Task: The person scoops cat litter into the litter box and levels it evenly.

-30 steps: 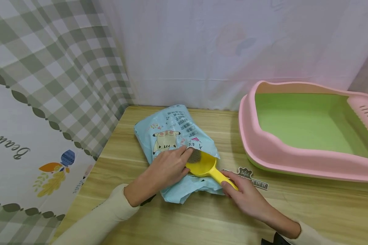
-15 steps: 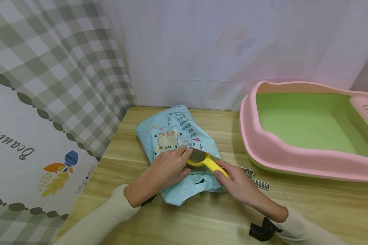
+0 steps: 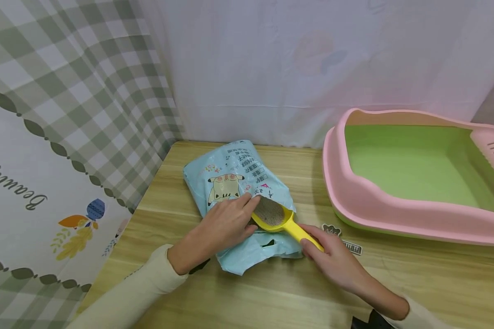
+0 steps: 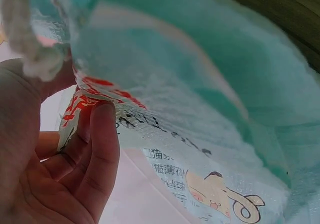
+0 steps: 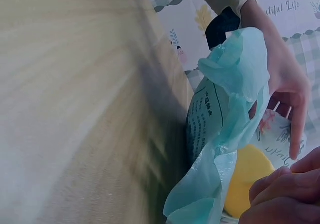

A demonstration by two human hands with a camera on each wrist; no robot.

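Observation:
A light blue plastic bag (image 3: 226,160) with a cartoon cat lies on the table, its mouth facing the near right. My left hand (image 3: 226,224) pinches the upper edge of the mouth; the left wrist view shows the thumb and fingers (image 4: 102,144) on the film. My right hand (image 3: 333,260) grips the handle of a yellow scoop (image 3: 298,232). Grey-brown granules (image 3: 270,211) fill the scoop's bowl, which sits at the bag's mouth with its far end tucked under the upper film. In the right wrist view the scoop's yellow underside (image 5: 247,179) shows beside the bag's crumpled lower flap (image 5: 240,78).
A pink-rimmed litter box (image 3: 338,192) with a green inside stands at the right. Between it and my right hand lies a grey ruler (image 3: 351,247) with a decorated top, partly covered by the hand. A white curtain (image 3: 251,68) hangs behind the wooden table (image 3: 296,292).
The right hand first pushed the scoop deeper into the bag, then drew it back toward the near right. More granules now show in its bowl. The left hand has kept its hold.

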